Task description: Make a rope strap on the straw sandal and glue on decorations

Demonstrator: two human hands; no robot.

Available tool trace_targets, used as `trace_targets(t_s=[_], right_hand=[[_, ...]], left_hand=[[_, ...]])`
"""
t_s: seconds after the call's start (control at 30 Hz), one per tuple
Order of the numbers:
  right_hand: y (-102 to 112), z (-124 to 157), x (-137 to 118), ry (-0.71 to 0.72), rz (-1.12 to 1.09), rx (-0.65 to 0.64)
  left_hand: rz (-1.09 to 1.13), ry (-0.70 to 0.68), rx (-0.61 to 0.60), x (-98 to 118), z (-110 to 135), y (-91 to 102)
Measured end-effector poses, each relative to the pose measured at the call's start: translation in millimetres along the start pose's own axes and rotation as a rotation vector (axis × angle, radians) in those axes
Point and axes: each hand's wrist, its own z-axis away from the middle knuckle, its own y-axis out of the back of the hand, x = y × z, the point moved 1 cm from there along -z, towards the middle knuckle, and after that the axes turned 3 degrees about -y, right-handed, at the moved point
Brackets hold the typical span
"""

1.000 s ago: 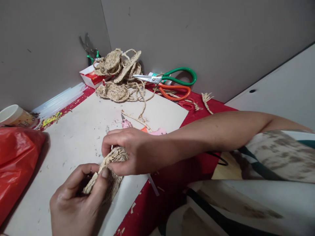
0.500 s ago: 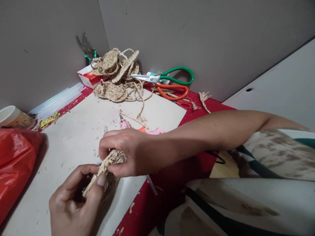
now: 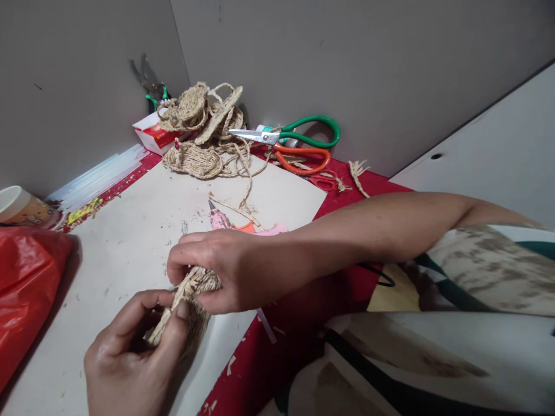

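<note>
A coiled piece of braided straw cord is held on edge between both hands, low over the white board. My left hand pinches its near edge between thumb and fingers. On the far end, my right hand grips it with the thumb on one side and the fingers on the other. The lower part of the coil is shaded and partly hidden by my left hand. Just beyond my right hand lies a pink glue gun with a metal tip, its body mostly covered by that hand.
Behind are coils of straw braid, scissors with green and orange handles, a red-and-white box and pliers. At left are clear glue sticks, a paper cup and a red plastic bag. Grey walls close off the back.
My right hand has shifted slightly left along the straw coil, its fingers now farther over the edge. My left hand keeps its pinch almost in the same place.
</note>
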Motion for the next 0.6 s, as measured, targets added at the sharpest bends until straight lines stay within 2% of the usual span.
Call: trace_targets(t_s=[0.13,0.37,0.6], right_hand=[[0.4,1.2,-1.2,0.023,-0.028,-0.016],[-2.5,0.7,-4.0,-0.097,-0.085,0.089],[-11.2,1.1,3.5,0.039,-0.006,0.151]], left_hand=[[0.0,0.042,0.013,-1.3,-0.2,-0.2],[-0.044,-0.065,0.012,-1.0,-1.9,2.2],[-0.029,-0.066,-0.008,1.0,-1.0,0.0]])
